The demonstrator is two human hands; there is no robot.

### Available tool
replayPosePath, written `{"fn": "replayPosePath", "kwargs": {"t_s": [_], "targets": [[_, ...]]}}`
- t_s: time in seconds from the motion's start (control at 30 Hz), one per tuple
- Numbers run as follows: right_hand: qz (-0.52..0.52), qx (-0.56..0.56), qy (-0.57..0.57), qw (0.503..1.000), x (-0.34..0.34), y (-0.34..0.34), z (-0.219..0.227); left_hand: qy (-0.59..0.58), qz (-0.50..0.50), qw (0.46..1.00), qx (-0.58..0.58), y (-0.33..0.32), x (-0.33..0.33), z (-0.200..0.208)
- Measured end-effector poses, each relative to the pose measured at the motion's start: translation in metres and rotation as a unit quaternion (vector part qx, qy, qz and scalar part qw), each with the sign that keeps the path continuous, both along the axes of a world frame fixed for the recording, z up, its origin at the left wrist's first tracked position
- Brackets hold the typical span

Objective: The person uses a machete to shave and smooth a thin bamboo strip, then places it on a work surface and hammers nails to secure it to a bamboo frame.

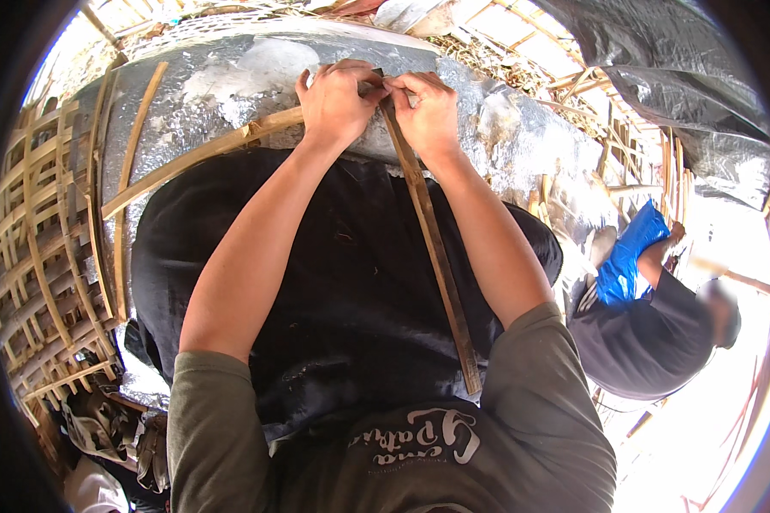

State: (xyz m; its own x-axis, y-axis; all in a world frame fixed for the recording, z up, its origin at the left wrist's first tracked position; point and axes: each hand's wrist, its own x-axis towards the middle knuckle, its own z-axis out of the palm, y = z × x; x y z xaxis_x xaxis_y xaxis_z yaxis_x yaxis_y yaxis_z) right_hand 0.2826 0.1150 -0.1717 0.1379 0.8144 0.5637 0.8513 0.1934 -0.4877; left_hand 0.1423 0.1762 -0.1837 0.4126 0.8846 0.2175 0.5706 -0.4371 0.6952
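A long, narrow bamboo strip (426,209) runs from between my two hands down across my lap toward my right side. At its far end my left hand (338,101) is closed, thumb and fingers pinched together. My right hand (426,115) pinches the same end, its fingertips nearly touching the left ones. A small dark tip (379,73) shows between the fingers; its kind is unclear. Another bamboo strip (205,160) lies at a slant on the left, its right end passing behind my left hand and wrist.
A grey, whitish-stained surface (488,120) lies beyond my knees. Woven bamboo lattice (47,248) stands at the left, beside an upright strip (137,128). At the right a person (650,338) sits near a blue plastic bag (631,252). Black sheeting (684,77) hangs at the upper right.
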Motion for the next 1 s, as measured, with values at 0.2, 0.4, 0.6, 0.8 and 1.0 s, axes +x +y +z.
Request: {"fn": "replayPosePath", "kwargs": {"t_s": [0.2, 0.4, 0.6, 0.8, 1.0], "targets": [[-0.004, 0.014, -0.009, 1.000, -0.001, 0.000, -0.001, -0.016, 0.006, 1.000, 0.023, 0.000, 0.000, -0.005], [-0.007, -0.013, -0.048, 0.999, -0.002, -0.012, 0.008, 0.003, -0.007, 1.000, 0.027, -0.001, 0.003, -0.003], [-0.059, -0.338, -0.130, 0.930, -0.040, -0.080, 0.081, 0.002, 0.000, 1.000, 0.022, 0.000, -0.003, -0.003], [-0.103, -0.402, -0.165, 0.895, -0.059, -0.110, 0.075, -0.006, -0.009, 1.000, 0.003, 0.003, 0.001, 0.001], [-0.113, -0.354, -0.179, 0.911, -0.060, -0.113, 0.040, -0.035, -0.030, 0.998, 0.033, 0.005, 0.002, -0.004]]}}
